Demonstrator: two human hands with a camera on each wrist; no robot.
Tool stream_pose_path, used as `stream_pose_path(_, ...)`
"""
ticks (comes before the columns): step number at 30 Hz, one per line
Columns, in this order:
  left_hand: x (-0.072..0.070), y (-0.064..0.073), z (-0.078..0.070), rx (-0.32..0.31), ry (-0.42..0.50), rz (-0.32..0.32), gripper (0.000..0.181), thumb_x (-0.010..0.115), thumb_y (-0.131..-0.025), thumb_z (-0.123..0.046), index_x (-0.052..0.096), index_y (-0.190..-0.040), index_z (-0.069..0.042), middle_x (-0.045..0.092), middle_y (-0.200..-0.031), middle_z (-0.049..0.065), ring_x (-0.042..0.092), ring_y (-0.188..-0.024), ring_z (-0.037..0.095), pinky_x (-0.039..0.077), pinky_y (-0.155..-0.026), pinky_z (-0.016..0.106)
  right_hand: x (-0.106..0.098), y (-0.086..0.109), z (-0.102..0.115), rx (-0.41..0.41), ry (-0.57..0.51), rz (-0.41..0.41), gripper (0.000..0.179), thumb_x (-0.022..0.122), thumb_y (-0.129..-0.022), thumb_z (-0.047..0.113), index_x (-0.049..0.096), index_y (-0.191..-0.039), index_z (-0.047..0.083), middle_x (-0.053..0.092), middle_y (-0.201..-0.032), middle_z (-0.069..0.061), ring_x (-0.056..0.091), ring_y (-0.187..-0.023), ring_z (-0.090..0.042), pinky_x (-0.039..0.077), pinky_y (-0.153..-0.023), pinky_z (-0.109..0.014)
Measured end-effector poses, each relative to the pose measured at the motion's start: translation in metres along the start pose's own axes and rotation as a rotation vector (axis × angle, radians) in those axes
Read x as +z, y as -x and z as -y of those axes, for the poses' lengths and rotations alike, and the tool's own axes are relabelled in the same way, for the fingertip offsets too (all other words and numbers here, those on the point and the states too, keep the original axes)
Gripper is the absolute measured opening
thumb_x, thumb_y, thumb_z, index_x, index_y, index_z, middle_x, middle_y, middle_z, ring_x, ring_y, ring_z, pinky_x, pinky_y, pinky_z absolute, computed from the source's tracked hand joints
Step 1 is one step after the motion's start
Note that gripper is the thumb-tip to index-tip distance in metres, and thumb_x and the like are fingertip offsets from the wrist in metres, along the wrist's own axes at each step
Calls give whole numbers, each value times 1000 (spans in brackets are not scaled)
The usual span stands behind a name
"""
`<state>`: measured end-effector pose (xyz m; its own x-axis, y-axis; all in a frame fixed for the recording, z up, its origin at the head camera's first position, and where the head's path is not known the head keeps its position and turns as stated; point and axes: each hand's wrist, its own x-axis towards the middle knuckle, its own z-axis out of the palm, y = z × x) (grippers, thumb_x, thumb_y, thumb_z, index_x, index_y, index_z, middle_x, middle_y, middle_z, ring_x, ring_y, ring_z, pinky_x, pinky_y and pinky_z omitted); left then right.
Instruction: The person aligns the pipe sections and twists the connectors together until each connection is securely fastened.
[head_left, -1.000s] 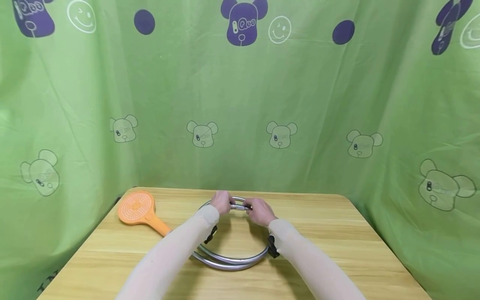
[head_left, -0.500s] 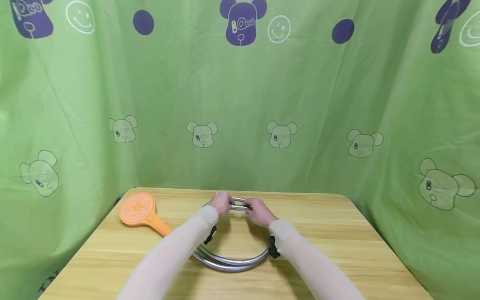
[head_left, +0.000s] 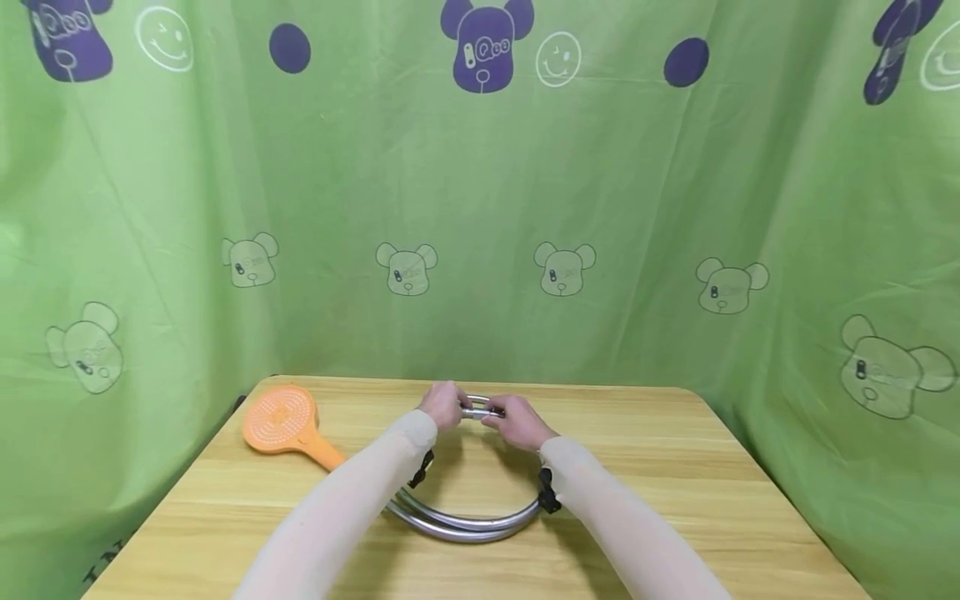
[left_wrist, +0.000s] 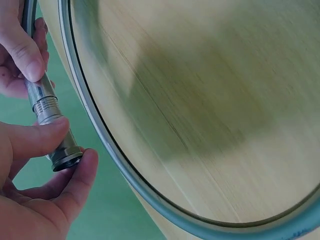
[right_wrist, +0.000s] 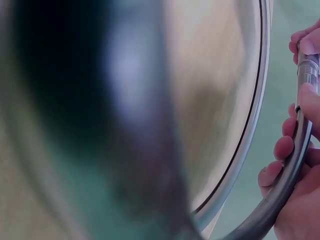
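Note:
A silver shower hose lies coiled in loops on the wooden table. At the far side of the loops, my two hands hold a metal hose fitting between them. The left hand pinches the fitting's flared end between thumb and fingers. My right hand grips the hose just behind the fitting, fingers curled round it and thumb along the metal. Thread-like rings show on the fitting between the hands. An orange shower head lies to the left, its handle partly hidden behind the left forearm.
The wooden table extends on both sides of the hose. A green printed curtain encloses it at the back and sides. In the right wrist view a blurred stretch of hose fills much of the left half.
The right thumb and fingers have shifted slightly on the fitting, and its middle looks smoother now. The shower head has moved a little to the right. Both arms stay nearly in place.

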<state>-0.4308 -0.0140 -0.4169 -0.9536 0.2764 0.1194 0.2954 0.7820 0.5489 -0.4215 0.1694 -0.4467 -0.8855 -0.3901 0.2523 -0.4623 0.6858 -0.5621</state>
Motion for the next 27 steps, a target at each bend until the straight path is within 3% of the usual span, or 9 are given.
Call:
stream_pose_path(10, -2, 1, 3, 16, 3, -11, 36, 70, -73, 12, 81, -95, -13, 75, -100, 7, 62, -88, 21, 51, -69, 29, -5, -1, 3, -54, 32, 41, 22, 60, -101, 18, 74, -99, 1, 66, -84, -9, 51, -72, -13, 43, -65, -29)
stream_pose_path(16, -1, 1, 5, 14, 40, -2, 34, 73, -73, 12, 81, -95, -12, 75, -98, 9, 61, -82, 19, 50, -64, 26, -2, -3, 0, 2, -27, 61, 23, 56, -103, 17, 67, -99, -2, 54, -76, -4, 44, -67, -12, 37, -60, -26)
stream_pose_path(20, 0, 0, 4, 8, 49, -9, 32, 72, -75, 11, 80, -97, -11, 74, -93, 8, 59, -76, 17, 50, -60, 26, -2, -3, 1, 58, -99, 39, 15, 58, -102, 19, 59, -98, 5, 57, -81, -7, 45, -68, -13, 38, -60, -26)
stream_pose_path(27, 1, 1, 2, -8, 54, -9, 31, 72, -77, 10, 80, -98, -11, 74, -91, 8, 59, -73, 17, 50, -58, 25, 0, -4, 1, 58, -77, 12, 17, 56, -103, 17, 61, -93, 3, 56, -78, -4, 47, -68, -15, 39, -58, -28)
